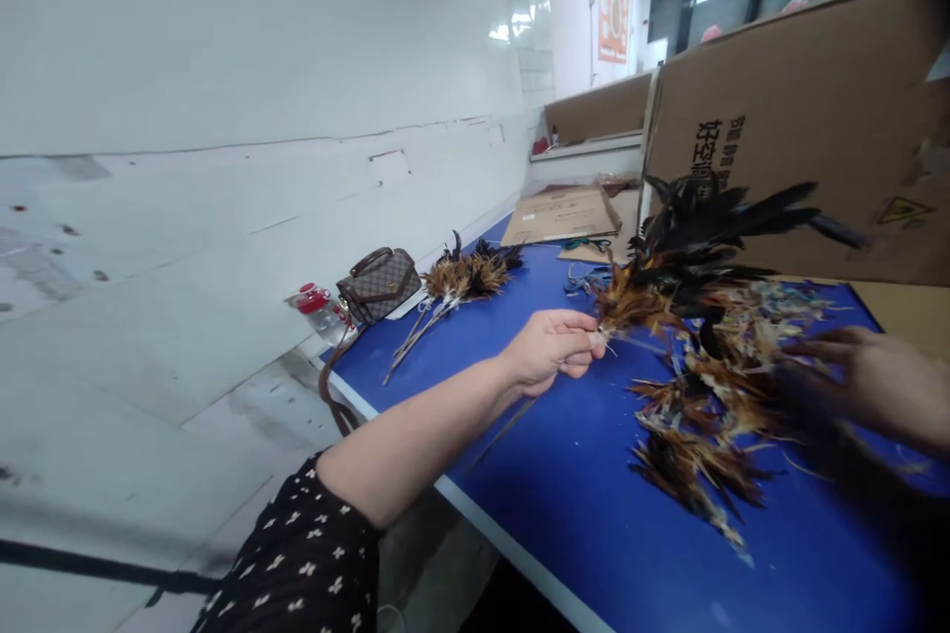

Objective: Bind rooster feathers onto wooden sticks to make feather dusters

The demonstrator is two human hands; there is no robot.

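My left hand (560, 351) is closed around the bound base of a feather bunch on a thin stick. The bunch (668, 262) fans up to the right, brown near my fingers and glossy black at the tips. Its stick (505, 432) slants down toward the table's front edge. At the right, my right hand (883, 386) is blurred by motion over a pile of loose feathers (742, 346). A dark smear lies beneath it, and whether its fingers grip anything cannot be made out. More loose brown feathers (690, 465) lie in front of the pile.
Tied feather bunches (475, 275) on sticks lie at the back left of the blue table (564, 495). Beside them are a checked handbag (380, 285) and a red-capped bottle (321, 312). Flat cardboard (560, 215) lies behind; a large cardboard sheet (808, 129) stands at the right.
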